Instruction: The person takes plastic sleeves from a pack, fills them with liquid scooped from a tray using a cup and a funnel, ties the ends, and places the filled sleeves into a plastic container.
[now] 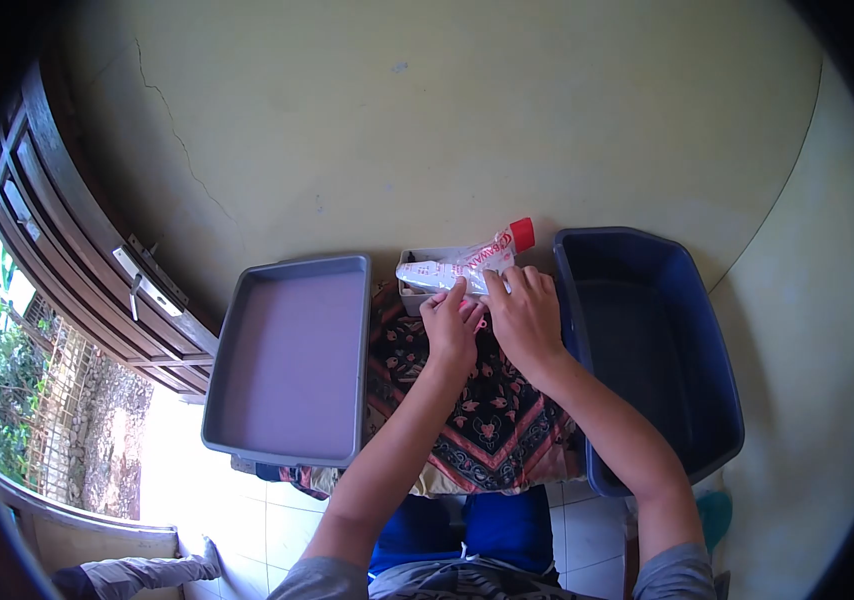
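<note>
A clear plastic packet (472, 262) with red print and a bright red end lies slantwise over a small light grey box (415, 300) at the back of the table. My left hand (450, 322) grips the packet's lower edge, thumb up against it. From the right, my right hand (527, 318) closes on the same packet with its fingers bent over the edge. A small pink thing (483, 323) shows between the two hands, too small to name. The fingertips are partly hidden.
Left of the box stands a grey tray (292, 370) with a pale mauve bottom. A deep dark blue tub (652, 350) stands to the right. Between them a patterned cloth (487, 425) covers the table. A wall rises behind; an open door (117, 250) is at left.
</note>
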A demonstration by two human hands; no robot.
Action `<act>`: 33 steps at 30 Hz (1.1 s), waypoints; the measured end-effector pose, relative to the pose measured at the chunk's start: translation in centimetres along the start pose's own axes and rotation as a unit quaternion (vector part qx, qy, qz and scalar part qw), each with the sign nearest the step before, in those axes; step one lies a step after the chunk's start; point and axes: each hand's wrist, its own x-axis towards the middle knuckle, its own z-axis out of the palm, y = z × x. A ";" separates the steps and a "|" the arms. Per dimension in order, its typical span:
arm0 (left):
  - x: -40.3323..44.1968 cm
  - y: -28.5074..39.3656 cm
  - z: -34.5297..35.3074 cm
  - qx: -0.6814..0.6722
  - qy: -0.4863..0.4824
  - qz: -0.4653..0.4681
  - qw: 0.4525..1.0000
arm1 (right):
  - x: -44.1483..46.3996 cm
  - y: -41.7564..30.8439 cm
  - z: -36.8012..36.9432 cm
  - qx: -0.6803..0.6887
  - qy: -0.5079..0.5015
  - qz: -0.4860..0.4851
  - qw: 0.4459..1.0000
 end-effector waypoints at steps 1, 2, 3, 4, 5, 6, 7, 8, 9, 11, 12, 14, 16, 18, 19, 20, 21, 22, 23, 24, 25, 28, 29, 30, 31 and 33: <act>0.1 -0.2 -0.9 -0.030 -0.025 -0.011 0.999 | -0.3 -0.2 -0.5 -0.001 0.001 0.002 1.000; 0.1 -0.5 -2.0 -0.047 -0.048 -0.031 0.997 | -0.6 -0.5 -1.0 0.012 -0.004 0.001 1.000; -0.6 -0.3 -2.2 -0.045 -0.049 -0.031 0.997 | -0.8 -0.8 -1.4 0.024 -0.008 -0.001 1.000; -1.4 -0.1 -2.4 -0.060 -0.071 -0.029 0.995 | -1.1 -1.0 -1.9 0.024 -0.007 0.001 1.000; -2.3 0.0 -2.6 -0.074 -0.091 -0.028 0.993 | -1.4 -1.2 -2.5 0.045 -0.011 0.007 0.999; -3.3 0.1 -2.7 -0.065 -0.118 -0.026 0.990 | -1.9 -1.5 -3.0 0.066 -0.015 0.013 0.998; -4.4 0.2 -2.7 -0.064 -0.118 -0.030 0.991 | -2.4 -1.8 -3.6 0.065 -0.018 0.017 0.998; -5.5 0.2 -2.7 -0.066 -0.122 -0.017 0.990 | -2.9 -2.1 -4.2 0.084 -0.028 0.026 0.996; -6.3 0.2 -2.8 -0.068 -0.128 -0.004 0.989 | -3.4 -2.4 -4.8 0.101 -0.038 0.035 0.993; -7.8 0.1 -3.3 -0.070 -0.128 -0.010 0.989 | -4.6 -3.3 -6.1 0.122 -0.060 0.060 0.989; -8.5 0.2 -3.5 -0.056 -0.149 0.003 0.987 | -5.2 -3.8 -6.4 0.143 -0.079 0.080 0.983; -9.2 -0.1 -4.5 -0.051 -0.183 0.013 0.982 | -6.5 -4.9 -6.7 0.180 -0.086 0.115 0.973; -10.2 0.1 -5.1 -0.042 -0.179 0.017 0.983 | -7.8 -5.9 -6.7 0.250 -0.088 0.159 0.951; -11.5 0.6 -5.5 -0.025 -0.149 0.021 0.988 | -8.9 -6.9 -6.4 0.292 -0.074 0.165 0.939; -11.8 0.6 -6.1 -0.024 -0.146 0.021 0.989 | -9.6 -7.4 -6.2 0.330 -0.060 0.173 0.926; -12.1 0.7 -6.7 0.015 -0.134 0.031 0.990 | -10.4 -7.7 -5.7 0.354 -0.058 0.172 0.918; -12.4 0.8 -7.3 0.054 -0.122 0.042 0.990 | -11.1 -7.8 -5.1 0.357 -0.059 0.171 0.917; -12.7 0.9 -8.0 0.068 -0.107 0.038 0.991 | -11.9 -8.0 -4.4 0.391 -0.055 0.176 0.902; -13.0 0.9 -8.6 0.069 -0.103 0.038 0.992 | -12.9 -8.1 -3.6 0.424 -0.053 0.182 0.885; -13.3 1.0 -9.1 0.107 -0.108 0.047 0.987 | -13.6 -8.1 -3.0 0.482 -0.114 0.222 0.840; -13.5 1.1 -9.6 0.144 -0.111 0.055 0.982 | -14.2 -8.3 -2.5 0.484 -0.117 0.222 0.838; -13.6 1.3 -10.7 0.160 -0.107 0.048 0.980 | -14.7 -8.9 -1.7 0.593 -0.150 0.288 0.737; -13.7 1.4 -10.9 0.165 -0.113 0.041 0.979 | -14.7 -8.9 -1.4 0.606 -0.144 0.302 0.722; -13.6 1.5 -11.2 0.164 -0.113 0.040 0.979 | -14.5 -8.8 -1.0 0.617 -0.135 0.315 0.708; -13.6 1.6 -11.6 0.185 -0.129 0.041 0.973 | -14.5 -8.6 -0.7 0.616 -0.137 0.318 0.708; -13.6 1.8 -11.9 0.207 -0.143 0.043 0.967 | -14.0 -8.2 0.1 0.643 -0.097 0.316 0.691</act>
